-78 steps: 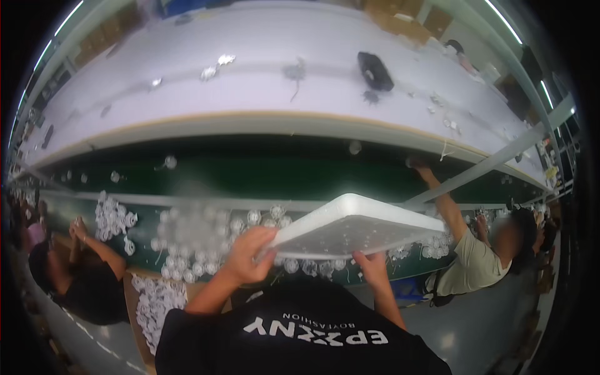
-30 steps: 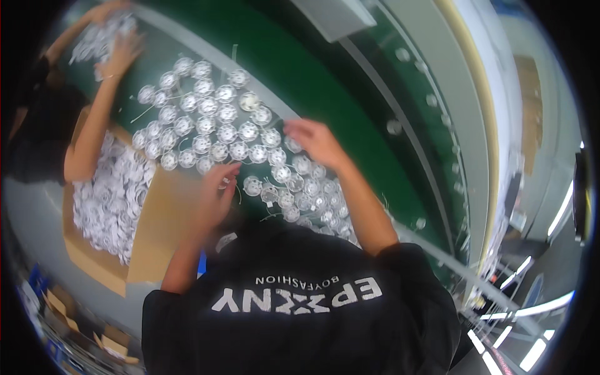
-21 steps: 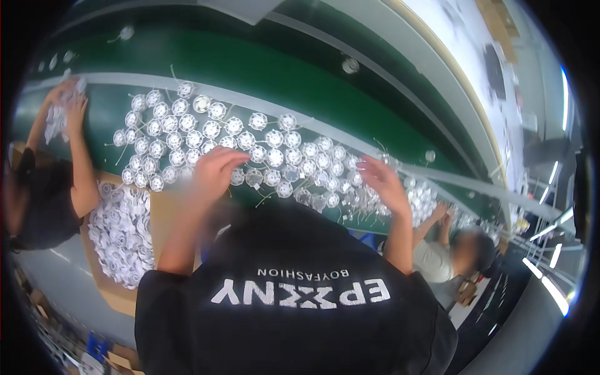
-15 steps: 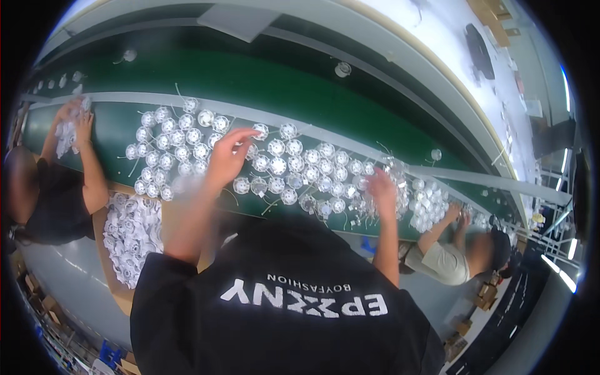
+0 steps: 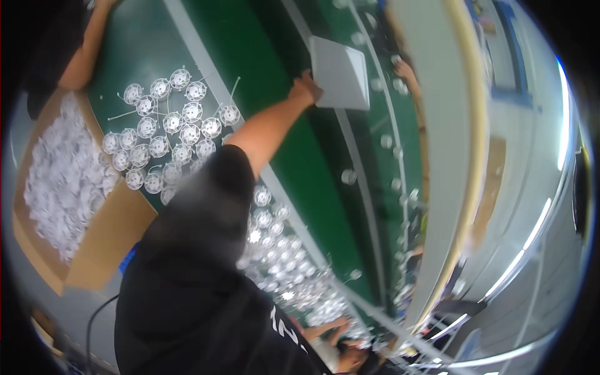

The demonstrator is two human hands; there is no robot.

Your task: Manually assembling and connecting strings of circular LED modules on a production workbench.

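My left arm [image 5: 265,134] stretches across the green belt. At its end my left hand [image 5: 306,89] grips the near edge of a flat, light-grey rectangular panel [image 5: 340,72]; some fingers are hidden at that edge. Beneath and beside the arm lie many round, spoked white plastic pieces [image 5: 173,122], several with thin wires sticking out. More such pieces [image 5: 275,228] lie beyond my black sleeve, which hides part of the group. My right hand is not visible.
An open cardboard box [image 5: 134,209] full of white plastic parts [image 5: 69,181] stands at the left. A pale rail [image 5: 206,62] runs between worktop and belt [image 5: 312,162]. Co-workers' arms show at upper left [image 5: 94,40], bottom [image 5: 328,326] and across the belt [image 5: 406,72].
The view has swung round to the left. My left hand has gone from above the round pieces to the grey panel across the belt. My right hand has left the view.
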